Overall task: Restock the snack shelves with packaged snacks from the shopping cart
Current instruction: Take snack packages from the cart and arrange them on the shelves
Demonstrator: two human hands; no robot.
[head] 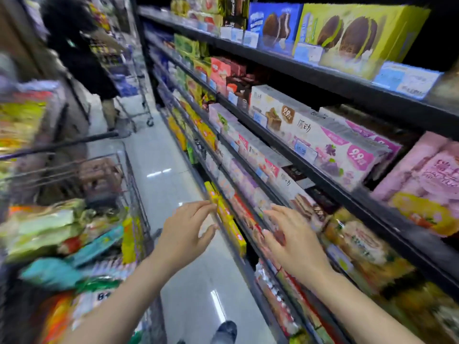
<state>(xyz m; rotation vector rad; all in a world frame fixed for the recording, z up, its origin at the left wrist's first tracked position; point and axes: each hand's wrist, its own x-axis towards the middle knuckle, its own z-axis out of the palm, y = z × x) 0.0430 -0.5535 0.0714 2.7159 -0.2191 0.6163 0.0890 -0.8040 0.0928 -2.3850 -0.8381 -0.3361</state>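
Both hands are out in front of the shelving, fingers spread and holding nothing. The left hand [185,232] reaches toward a yellow box [227,220] that juts from the front edge of a low shelf [250,274]; its fingertips seem to be just touching the box's near face, though the blur makes that hard to say for certain. The right hand [290,238] hovers palm-down over the packs on the same shelf, just beside the yellow box.

To the left, close by, stands the shopping cart [134,184] — its wire basket heaped with packaged snacks [49,227], green, teal, orange and yellow bags lying across one another up to the rim. A dark shoe [224,331] shows on the pale floor below.

Higher up the shelving, long white-and-pink boxes [320,142] marked 9.9 line the front edge of a middle shelf, and on the top shelf a blue box [273,26] and a yellow-green box [357,33] of chocolate pies stand side by side.

Far down the aisle, another person [82,55] in dark clothes stands by a second cart [134,90].
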